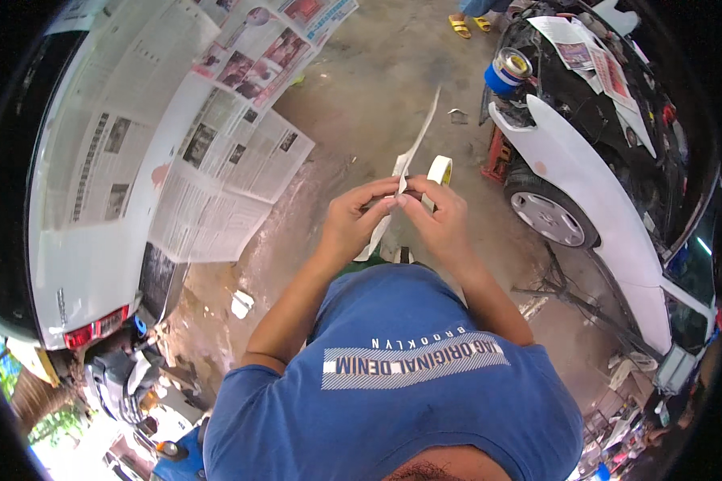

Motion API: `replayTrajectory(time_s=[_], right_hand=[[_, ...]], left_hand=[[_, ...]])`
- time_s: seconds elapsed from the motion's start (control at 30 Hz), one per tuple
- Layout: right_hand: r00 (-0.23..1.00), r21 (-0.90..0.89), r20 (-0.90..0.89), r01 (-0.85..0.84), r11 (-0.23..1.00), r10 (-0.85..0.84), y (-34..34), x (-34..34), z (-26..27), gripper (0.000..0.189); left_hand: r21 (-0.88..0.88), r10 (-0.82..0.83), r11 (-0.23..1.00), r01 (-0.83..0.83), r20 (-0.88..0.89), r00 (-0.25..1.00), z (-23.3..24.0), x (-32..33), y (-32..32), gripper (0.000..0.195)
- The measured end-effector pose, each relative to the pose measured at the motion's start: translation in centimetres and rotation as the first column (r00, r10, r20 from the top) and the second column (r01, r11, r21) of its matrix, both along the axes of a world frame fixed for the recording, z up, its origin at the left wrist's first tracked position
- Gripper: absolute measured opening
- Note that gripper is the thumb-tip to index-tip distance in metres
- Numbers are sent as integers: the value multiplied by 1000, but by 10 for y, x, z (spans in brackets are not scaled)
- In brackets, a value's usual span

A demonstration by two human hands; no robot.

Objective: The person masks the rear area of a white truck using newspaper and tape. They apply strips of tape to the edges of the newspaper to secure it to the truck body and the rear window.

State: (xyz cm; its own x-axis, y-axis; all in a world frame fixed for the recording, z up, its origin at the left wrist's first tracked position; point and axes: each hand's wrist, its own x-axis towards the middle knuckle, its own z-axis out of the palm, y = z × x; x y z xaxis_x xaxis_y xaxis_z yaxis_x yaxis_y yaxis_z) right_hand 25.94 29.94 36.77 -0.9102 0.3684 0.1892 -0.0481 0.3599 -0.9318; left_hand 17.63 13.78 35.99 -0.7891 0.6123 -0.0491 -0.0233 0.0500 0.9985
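Observation:
My left hand (350, 217) and my right hand (442, 211) meet in front of my waist. Fingertips of both pinch a narrow, pale strip of paper or tape (420, 133) that runs upward and away from me. Its lower end hangs below the left hand, in front of my legs. A roll of masking tape (440, 171) is at my right hand, partly behind the fingers; whether it hangs from a finger or from the strip cannot be told. Where the fingertips touch, the strip is partly hidden.
On the left stands a white car (120, 264) partly covered with newspaper sheets (216, 186). To the right, a car with a white fender (607, 198) has a blue-smeared can (508, 71) on it. A red jack stand (497, 153) is near its wheel (550, 213). Someone's yellow sandals (459, 26) show far ahead.

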Motion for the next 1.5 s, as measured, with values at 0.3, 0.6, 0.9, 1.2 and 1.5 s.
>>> replayTrajectory(time_s=[0.3,0.6,0.9,1.2,1.5], right_hand=[[977,-85,-23,-214,973,213,-17,42,10,25],[950,-14,-65,-305,952,304,-37,69,9,23],[924,-35,-89,-375,926,371,-50,79,12,23],[911,-77,-59,-411,908,407,-55,84,16,24],[904,-15,-69,-424,906,422,-53,87,16,24]], left_hand=[[-7,198,980,-198,85,976,-2,71,-26,26],[22,305,950,-311,136,942,0,118,-52,25],[48,368,926,-374,97,925,-2,140,-67,25],[69,391,914,-400,111,914,-1,150,-73,26],[64,413,906,-419,97,906,-2,153,-72,25]])
